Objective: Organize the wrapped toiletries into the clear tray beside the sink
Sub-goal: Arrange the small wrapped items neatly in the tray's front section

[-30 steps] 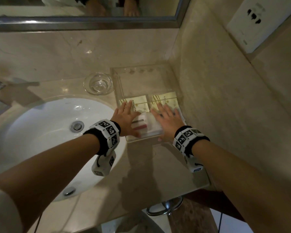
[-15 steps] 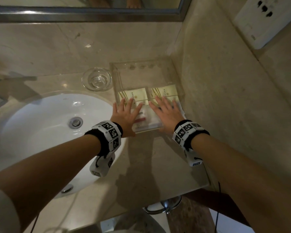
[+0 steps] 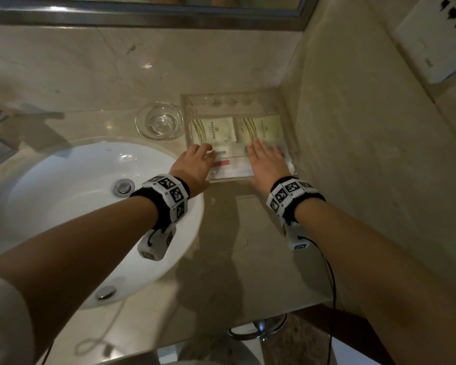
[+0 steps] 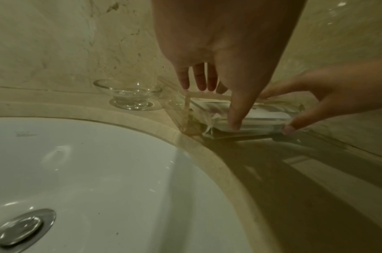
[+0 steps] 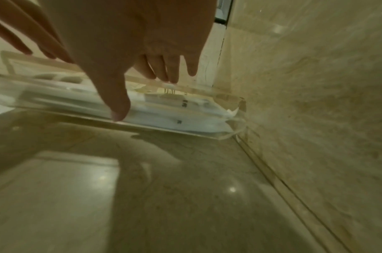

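The tray stands on the surface in the corner, just right of the sink and against the side wall; its far section holds no packet that the frames show; its middle section holds two cream packets side by side, lying flat; its near section holds white packets laid flat, one with a red band.

Left hand: released; fingers straight and spread, lying over the tray's near left corner; in the left wrist view the thumb points down at the near wall of the tray, in front of the white packets; whether it touches the wall cannot be told.

Right hand: released; fingers straight, lying over the near right part of the tray and the white packets there; in the right wrist view the thumb reaches down in front of the near wall; the fingertips sit at the tray's upper edge; actual contact cannot be told; neither hand grasps anything.

A glass bowl stands on the surface just left of the tray, behind the sink; a mirror frame runs along the back wall; a socket plate is mounted on the side wall, well apart from the tray.
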Available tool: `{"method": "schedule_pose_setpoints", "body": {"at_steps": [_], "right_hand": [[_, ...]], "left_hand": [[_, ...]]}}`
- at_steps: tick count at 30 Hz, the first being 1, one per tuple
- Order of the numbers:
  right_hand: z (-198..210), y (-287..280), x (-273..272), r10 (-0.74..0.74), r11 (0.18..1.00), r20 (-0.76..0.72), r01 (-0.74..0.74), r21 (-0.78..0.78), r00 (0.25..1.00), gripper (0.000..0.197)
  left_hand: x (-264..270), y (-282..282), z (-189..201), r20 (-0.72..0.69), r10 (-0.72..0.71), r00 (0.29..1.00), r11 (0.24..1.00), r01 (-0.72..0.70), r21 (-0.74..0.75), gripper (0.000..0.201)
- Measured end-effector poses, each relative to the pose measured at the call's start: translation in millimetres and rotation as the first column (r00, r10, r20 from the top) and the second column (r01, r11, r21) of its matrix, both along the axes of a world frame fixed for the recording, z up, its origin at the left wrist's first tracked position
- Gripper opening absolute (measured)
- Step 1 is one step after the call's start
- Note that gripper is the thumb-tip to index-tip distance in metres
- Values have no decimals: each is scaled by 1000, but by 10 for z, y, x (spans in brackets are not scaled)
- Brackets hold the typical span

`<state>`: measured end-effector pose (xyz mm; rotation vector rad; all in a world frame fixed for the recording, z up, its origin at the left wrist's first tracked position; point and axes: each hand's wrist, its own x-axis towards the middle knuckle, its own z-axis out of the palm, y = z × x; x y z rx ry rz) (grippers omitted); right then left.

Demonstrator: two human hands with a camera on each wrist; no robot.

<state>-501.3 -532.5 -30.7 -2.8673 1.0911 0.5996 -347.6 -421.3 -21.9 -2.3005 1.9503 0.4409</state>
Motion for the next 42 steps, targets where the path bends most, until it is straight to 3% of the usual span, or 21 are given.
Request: {"method": "schedule_pose_setpoints", "body": {"at_steps": [8,17,23,35,39,42], "right_hand": [[-4,-93,90,33,993,166,-13,-119,986,55],[-34,-158,184,23,992,242,8,-127,970,47],[-145,-168,245,29,987,356,31,-160,934,50],[-130,-143,272,27,983,374,44,-180,927,37],[-124,-139,226,-4,992,335,46,-118,942,42],[-48,-115,165,-16,994,317,48,-94,948,51]], "left_hand": [[72,-108,-62,-29,16,999,994,-19,-106,57],[89,-179,-186,-8,36,999,973,-37,-228,71],[119,-208,-349,50,-47,998,912,63,-406,49],[92,-196,-329,188,-56,981,931,119,-346,34],[65,-157,-242,74,19,997,969,-1,-245,47],[86,-88,-196,56,1,998,988,7,-153,55]]}}
